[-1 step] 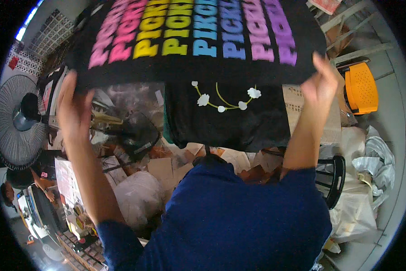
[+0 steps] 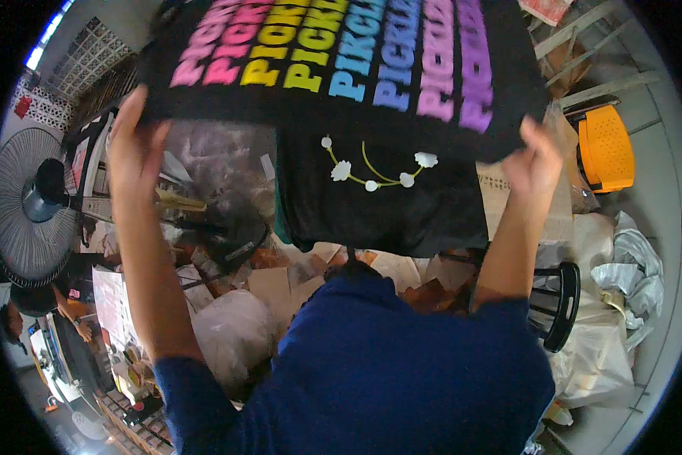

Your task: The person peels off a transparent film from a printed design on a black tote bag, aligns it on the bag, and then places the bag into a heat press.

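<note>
A black cloth (image 2: 235, 105) printed with rainbow-coloured columns of lettering is held up and spread in front of me. Its far part runs out of the top of the picture. At its near left corner my left hand (image 2: 136, 148) is closed on the edge, thumb toward the middle. My right hand (image 2: 534, 155) grips the near right corner, slightly lower. Beneath it lies another black cloth (image 2: 386, 216) with white flowers on a curved green stem. The raised cloth covers its far part. A green edge shows along its left side.
A grey fan (image 2: 34, 197) stands at the left, near another person's arm (image 2: 72, 315). Cardboard (image 2: 542, 197) lies to the right, before an orange plastic seat (image 2: 606, 148). A black chair part (image 2: 565, 307) and plastic sheeting (image 2: 595, 345) are beside my right side.
The lettered cloth has tilted: its left corner rose with my left hand, and its right corner dropped slightly with my right. The flowered cloth has stayed put.
</note>
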Action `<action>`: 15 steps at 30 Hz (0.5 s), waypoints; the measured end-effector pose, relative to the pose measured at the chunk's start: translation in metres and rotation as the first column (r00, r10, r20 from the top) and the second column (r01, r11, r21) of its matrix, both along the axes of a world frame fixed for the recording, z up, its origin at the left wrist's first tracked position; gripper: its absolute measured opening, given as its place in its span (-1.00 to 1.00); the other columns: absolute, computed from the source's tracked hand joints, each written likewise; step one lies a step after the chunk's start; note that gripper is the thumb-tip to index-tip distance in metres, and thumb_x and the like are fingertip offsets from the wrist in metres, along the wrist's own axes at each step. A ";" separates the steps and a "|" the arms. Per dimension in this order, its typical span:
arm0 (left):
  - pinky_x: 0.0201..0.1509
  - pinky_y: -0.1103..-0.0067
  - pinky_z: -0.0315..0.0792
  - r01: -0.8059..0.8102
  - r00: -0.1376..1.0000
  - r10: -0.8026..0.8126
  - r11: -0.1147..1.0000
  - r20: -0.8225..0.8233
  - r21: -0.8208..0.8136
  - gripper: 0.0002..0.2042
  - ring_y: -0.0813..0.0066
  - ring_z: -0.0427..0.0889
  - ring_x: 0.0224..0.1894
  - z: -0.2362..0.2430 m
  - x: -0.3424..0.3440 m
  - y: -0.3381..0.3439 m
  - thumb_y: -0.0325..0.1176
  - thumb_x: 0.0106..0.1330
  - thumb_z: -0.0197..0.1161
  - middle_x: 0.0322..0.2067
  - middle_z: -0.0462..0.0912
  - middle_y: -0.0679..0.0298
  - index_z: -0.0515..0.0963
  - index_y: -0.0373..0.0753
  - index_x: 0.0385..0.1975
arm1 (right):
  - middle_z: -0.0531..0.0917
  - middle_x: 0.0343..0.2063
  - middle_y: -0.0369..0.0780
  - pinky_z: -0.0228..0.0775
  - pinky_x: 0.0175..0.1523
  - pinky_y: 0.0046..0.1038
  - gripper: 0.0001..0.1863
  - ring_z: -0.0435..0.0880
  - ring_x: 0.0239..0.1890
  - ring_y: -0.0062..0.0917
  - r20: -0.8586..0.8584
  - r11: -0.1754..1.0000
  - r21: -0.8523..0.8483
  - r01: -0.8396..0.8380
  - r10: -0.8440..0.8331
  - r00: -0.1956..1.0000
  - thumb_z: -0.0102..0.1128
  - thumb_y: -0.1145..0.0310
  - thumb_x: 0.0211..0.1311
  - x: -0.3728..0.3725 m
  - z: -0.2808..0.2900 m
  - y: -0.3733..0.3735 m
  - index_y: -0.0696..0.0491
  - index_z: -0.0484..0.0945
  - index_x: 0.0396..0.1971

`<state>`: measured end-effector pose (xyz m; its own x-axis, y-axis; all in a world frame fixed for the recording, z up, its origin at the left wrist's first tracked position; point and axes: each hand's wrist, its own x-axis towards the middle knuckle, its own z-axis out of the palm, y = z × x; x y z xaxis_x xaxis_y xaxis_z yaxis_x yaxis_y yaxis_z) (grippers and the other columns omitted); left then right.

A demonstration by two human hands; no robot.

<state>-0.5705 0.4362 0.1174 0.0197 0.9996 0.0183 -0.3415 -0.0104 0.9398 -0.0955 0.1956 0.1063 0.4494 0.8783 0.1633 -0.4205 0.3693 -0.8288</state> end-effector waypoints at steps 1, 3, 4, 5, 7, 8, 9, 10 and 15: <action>-0.04 0.49 0.48 0.155 0.988 -0.155 0.988 0.022 0.015 -0.68 0.49 0.60 -0.04 -0.004 0.010 0.047 -0.29 0.39 0.24 0.02 0.64 0.30 0.56 -0.20 0.10 | 0.58 0.12 -0.11 0.29 0.36 -0.09 -0.42 0.54 0.20 -0.22 0.006 0.999 -0.036 -0.013 0.013 1.000 0.26 0.48 0.09 -0.015 -0.020 -0.012 0.22 0.43 0.18; -0.21 0.53 0.50 0.024 1.000 -0.025 0.999 -0.007 -0.022 -0.67 0.48 0.62 -0.20 -0.039 0.051 0.118 -0.20 0.36 0.27 -0.05 0.66 0.29 0.58 -0.20 0.04 | 0.63 0.05 -0.16 0.55 0.12 -0.19 -0.44 0.65 0.05 -0.28 -0.194 0.965 -0.262 0.019 -0.072 0.978 0.20 0.66 0.06 -0.052 -0.077 -0.035 0.09 0.49 0.15; -0.23 0.51 0.50 -0.058 0.998 0.057 0.994 -0.014 -0.089 -0.65 0.46 0.63 -0.25 -0.059 0.059 0.140 -0.14 0.34 0.29 -0.10 0.68 0.29 0.60 -0.19 0.02 | 0.67 -0.07 -0.17 0.60 0.00 -0.27 -0.49 0.69 -0.06 -0.35 -0.224 0.967 -0.249 0.061 -0.119 0.967 0.22 0.70 0.05 -0.093 -0.092 -0.028 0.04 0.54 0.06; -0.23 0.48 0.50 -0.089 0.992 0.074 0.986 -0.106 -0.142 -0.64 0.43 0.64 -0.28 -0.082 0.068 0.152 -0.10 0.32 0.30 -0.15 0.69 0.26 0.61 -0.19 -0.01 | 0.69 -0.25 -0.21 0.60 -0.12 -0.30 -0.59 0.69 -0.20 -0.42 -0.157 0.827 -0.560 0.040 -0.154 0.976 0.25 0.71 0.03 -0.106 -0.134 -0.032 0.06 0.60 -0.07; -0.19 0.42 0.51 -0.079 0.884 0.044 0.995 -0.465 -0.056 -0.61 0.36 0.66 -0.28 -0.138 0.071 0.142 -0.05 0.29 0.30 -0.23 0.71 0.19 0.63 -0.22 -0.06 | 0.65 -0.42 -0.24 0.48 -0.28 -0.38 -0.91 0.60 -0.37 -0.50 0.126 0.682 -0.726 -0.085 0.253 0.959 0.29 0.52 0.14 -0.156 -0.220 -0.033 0.13 0.60 -0.34; -0.16 0.39 0.52 0.034 0.722 0.022 0.997 -0.691 0.067 -0.61 0.32 0.68 -0.27 -0.164 0.077 0.120 -0.05 0.28 0.30 -0.26 0.72 0.15 0.65 -0.24 -0.09 | 0.64 -0.44 -0.24 0.46 -0.23 -0.45 -0.82 0.59 -0.38 -0.51 -0.121 0.775 -0.480 -0.411 0.405 0.906 0.27 0.34 0.22 -0.172 -0.255 -0.036 0.16 0.60 -0.38; -0.10 0.34 0.52 0.072 0.596 0.012 0.995 -0.803 0.069 -0.61 0.27 0.70 -0.19 -0.182 0.083 0.091 -0.07 0.27 0.29 -0.22 0.73 0.08 0.65 -0.28 -0.12 | 0.64 -0.47 -0.23 0.46 -0.17 -0.47 -0.75 0.59 -0.38 -0.51 -0.496 0.639 -0.584 -0.501 0.207 0.843 0.23 0.26 0.26 -0.196 -0.281 -0.051 0.18 0.63 -0.38; -0.07 0.45 0.52 0.165 0.539 0.067 0.969 -0.839 0.183 -0.70 0.43 0.67 -0.17 -0.215 0.057 0.066 -0.18 0.28 0.28 -0.25 0.73 0.20 0.65 -0.24 -0.12 | 0.66 -0.45 -0.22 0.47 -0.11 -0.47 -0.78 0.62 -0.33 -0.53 -0.464 0.403 -0.740 -0.538 0.273 0.843 0.22 0.31 0.29 -0.217 -0.274 -0.054 0.18 0.65 -0.36; -0.06 0.30 0.55 0.018 0.481 -0.228 0.968 -0.846 -0.251 -0.76 0.07 0.69 -0.15 -0.339 -0.106 -0.126 -0.24 0.21 0.27 -0.21 0.70 0.02 0.67 -0.22 -0.20 | 0.71 -0.40 -0.22 0.51 -0.22 -0.49 -0.80 0.66 -0.38 -0.60 0.395 0.644 -0.710 -0.285 0.699 0.596 0.35 0.35 0.20 -0.273 -0.241 -0.003 0.16 0.68 -0.27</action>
